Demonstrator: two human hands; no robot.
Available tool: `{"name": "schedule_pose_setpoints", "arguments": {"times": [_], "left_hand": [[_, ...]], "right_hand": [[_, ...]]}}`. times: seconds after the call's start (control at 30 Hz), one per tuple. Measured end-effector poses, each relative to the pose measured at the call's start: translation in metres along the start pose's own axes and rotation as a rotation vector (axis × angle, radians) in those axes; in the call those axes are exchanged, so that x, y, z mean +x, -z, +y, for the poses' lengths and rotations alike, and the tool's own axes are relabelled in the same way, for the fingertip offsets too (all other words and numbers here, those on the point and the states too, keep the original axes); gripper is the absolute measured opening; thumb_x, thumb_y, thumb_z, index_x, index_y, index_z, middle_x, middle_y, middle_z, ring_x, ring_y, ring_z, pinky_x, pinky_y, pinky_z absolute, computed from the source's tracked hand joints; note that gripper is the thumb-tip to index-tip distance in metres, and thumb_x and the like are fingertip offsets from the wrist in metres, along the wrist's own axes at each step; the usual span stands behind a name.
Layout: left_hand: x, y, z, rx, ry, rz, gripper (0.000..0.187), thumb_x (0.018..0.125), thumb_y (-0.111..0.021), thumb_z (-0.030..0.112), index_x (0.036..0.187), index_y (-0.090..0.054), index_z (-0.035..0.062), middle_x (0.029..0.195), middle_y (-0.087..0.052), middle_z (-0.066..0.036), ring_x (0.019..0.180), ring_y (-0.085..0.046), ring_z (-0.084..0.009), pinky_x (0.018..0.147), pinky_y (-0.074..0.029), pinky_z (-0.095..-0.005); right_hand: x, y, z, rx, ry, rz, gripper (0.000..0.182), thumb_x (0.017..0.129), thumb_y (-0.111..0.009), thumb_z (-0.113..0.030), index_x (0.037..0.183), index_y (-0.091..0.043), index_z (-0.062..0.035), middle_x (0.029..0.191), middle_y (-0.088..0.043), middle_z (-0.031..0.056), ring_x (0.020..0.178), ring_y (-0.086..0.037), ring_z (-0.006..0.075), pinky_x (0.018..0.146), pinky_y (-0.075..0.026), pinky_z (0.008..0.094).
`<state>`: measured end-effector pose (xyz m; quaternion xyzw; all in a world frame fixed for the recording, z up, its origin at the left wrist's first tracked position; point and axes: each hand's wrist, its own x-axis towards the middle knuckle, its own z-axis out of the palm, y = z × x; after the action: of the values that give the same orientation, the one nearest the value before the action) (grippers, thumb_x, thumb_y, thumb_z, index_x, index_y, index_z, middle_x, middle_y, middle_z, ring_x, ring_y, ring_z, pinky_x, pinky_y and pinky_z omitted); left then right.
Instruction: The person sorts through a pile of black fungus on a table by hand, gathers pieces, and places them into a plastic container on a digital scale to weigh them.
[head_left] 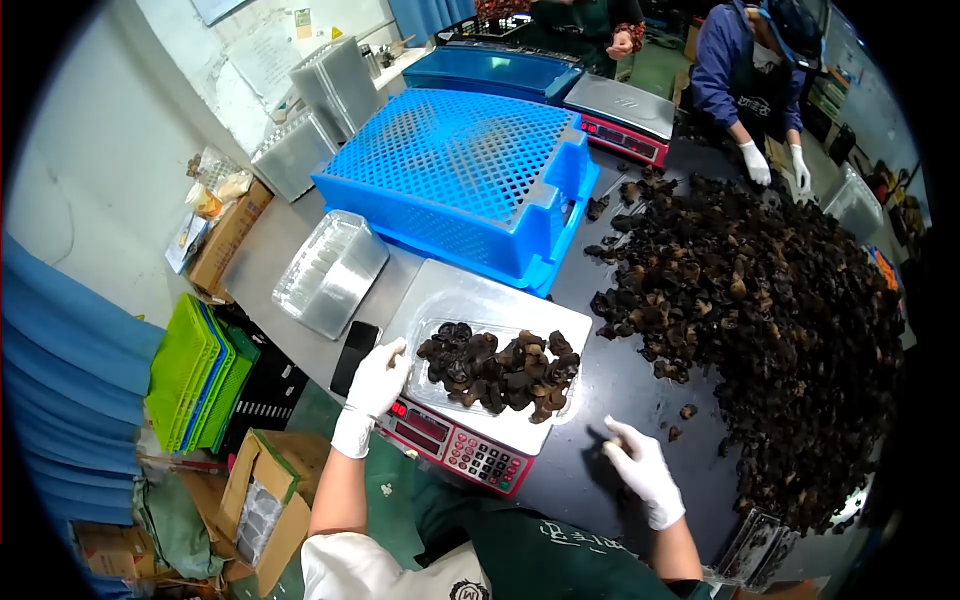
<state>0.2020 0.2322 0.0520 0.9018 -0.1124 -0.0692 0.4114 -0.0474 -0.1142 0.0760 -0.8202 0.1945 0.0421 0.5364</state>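
Note:
A clear plastic tray (pixel 420 384) of dark wood ear mushrooms (pixel 500 372) sits on the metal plate of a red electronic scale (pixel 412 290). My left hand (pixel 378 382), in a white glove, is at the left edge of the scale, its fingertips right at the tray's rim and its fingers stretched out. My right hand (pixel 645 470), also gloved, hovers over the dark table (pixel 610 375) to the right of the scale. Its thumb and fingers are apart with nothing between them. A large heap of wood ear mushrooms (pixel 770 320) covers the table's right side.
An upturned blue crate (pixel 450 150) stands behind the scale, beside a stack of clear trays (pixel 332 275). A black phone (pixel 355 355) lies by my left hand. A second scale (pixel 622 105) is farther back. Across the heap, a person's gloved hands (pixel 755 163) reach into the mushrooms.

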Motion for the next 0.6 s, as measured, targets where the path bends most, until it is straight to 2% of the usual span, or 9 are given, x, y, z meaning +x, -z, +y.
{"name": "schedule_pose_setpoints", "arguments": {"times": [0.03,0.07,0.13,0.17,0.2,0.27,0.3,0.37,0.6], "left_hand": [[-0.002,-0.001,0.013,0.056,0.051,-0.042,0.036,0.084,-0.065,0.018,0.114,-0.062,-0.0023,0.086,-0.063,-0.015,0.078,-0.062,-0.0236,0.074,-0.049,-0.0311],[-0.003,-0.005,0.01,0.139,-0.067,-0.033,0.032,0.086,-0.063,0.016,0.113,-0.062,-0.0019,0.081,-0.063,-0.01,0.07,-0.061,-0.0173,0.067,-0.049,-0.0293],[-0.004,-0.009,0.024,-0.214,0.176,-0.177,0.025,0.089,-0.061,0.014,0.11,-0.063,-0.0014,0.078,-0.06,-0.002,0.061,-0.055,-0.0087,0.059,-0.046,-0.0257],[-0.004,-0.016,0.013,-0.208,0.127,-0.135,0.02,0.092,-0.058,0.01,0.109,-0.063,0.001,0.075,-0.057,0.003,0.057,-0.05,-0.0031,0.055,-0.044,-0.0219],[-0.008,-0.016,0.02,-0.324,0.165,-0.16,0.023,0.091,-0.056,0.004,0.114,-0.058,0.003,0.077,-0.057,0.002,0.059,-0.052,-0.0044,0.055,-0.044,-0.0213],[-0.015,-0.014,0.023,-0.467,0.105,-0.187,0.028,0.089,-0.053,-0.003,0.116,-0.053,0.0018,0.086,-0.06,-0.003,0.061,-0.054,-0.0068,0.055,-0.047,-0.0218],[-0.021,-0.01,0.031,-0.496,0.134,-0.217,0.03,0.088,-0.053,-0.005,0.118,-0.051,0.0011,0.092,-0.061,-0.006,0.063,-0.055,-0.008,0.057,-0.048,-0.0225],[-0.03,-0.011,0.034,-0.527,0.162,-0.229,0.032,0.088,-0.054,-0.004,0.119,-0.049,0.0007,0.097,-0.061,-0.008,0.064,-0.056,-0.0086,0.057,-0.049,-0.0221],[-0.06,-0.013,0.059,-0.599,0.22,-0.34,0.039,0.089,-0.056,-0.002,0.127,-0.046,0.0005,0.102,-0.06,-0.011,0.065,-0.055,-0.0065,0.06,-0.049,-0.0202]], "right_hand": [[0.01,-0.013,0.0,0.079,-0.003,0.009,0.045,0.087,-0.062,-0.015,0.13,-0.054,-0.0022,0.079,-0.065,0.0058,0.071,-0.058,0.01,0.071,-0.049,0.026],[0.022,-0.026,0.001,0.158,-0.005,0.022,0.05,0.088,-0.06,-0.016,0.136,-0.049,-0.0034,0.078,-0.064,0.0051,0.07,-0.056,0.009,0.07,-0.048,0.0261],[0.041,-0.041,-0.017,0.291,-0.071,0.003,0.058,0.089,-0.059,-0.017,0.142,-0.04,-0.0047,0.078,-0.064,0.0048,0.068,-0.055,0.0096,0.071,-0.048,0.0268],[0.048,-0.039,-0.033,0.212,-0.054,-0.096,0.06,0.091,-0.057,-0.017,0.145,-0.036,-0.0039,0.08,-0.064,0.004,0.068,-0.055,0.0097,0.07,-0.048,0.027],[0.06,-0.061,-0.005,0.306,0.061,0.027,0.06,0.09,-0.057,-0.014,0.145,-0.036,-0.003,0.076,-0.059,0.0014,0.066,-0.052,0.0081,0.066,-0.046,0.0251],[0.06,-0.055,-0.017,0.44,0.007,0.023,0.061,0.088,-0.057,-0.009,0.145,-0.037,-0.0036,0.072,-0.052,-0.0007,0.064,-0.048,0.006,0.062,-0.043,0.023],[0.058,-0.054,-0.014,0.394,0.008,0.058,0.061,0.087,-0.058,-0.007,0.145,-0.038,-0.004,0.07,-0.05,-0.0014,0.063,-0.046,0.0057,0.061,-0.043,0.0224],[0.049,-0.049,-0.009,0.325,0.038,0.105,0.056,0.089,-0.057,-0.006,0.143,-0.041,-0.0024,0.066,-0.049,-0.0045,0.058,-0.045,0.0031,0.056,-0.04,0.0187],[-0.005,-0.029,-0.001,0.353,-0.045,0.127,0.057,0.089,-0.058,-0.003,0.143,-0.04,-0.0023,0.068,-0.049,-0.0055,0.06,-0.046,0.0027,0.058,-0.041,0.0184]]}}
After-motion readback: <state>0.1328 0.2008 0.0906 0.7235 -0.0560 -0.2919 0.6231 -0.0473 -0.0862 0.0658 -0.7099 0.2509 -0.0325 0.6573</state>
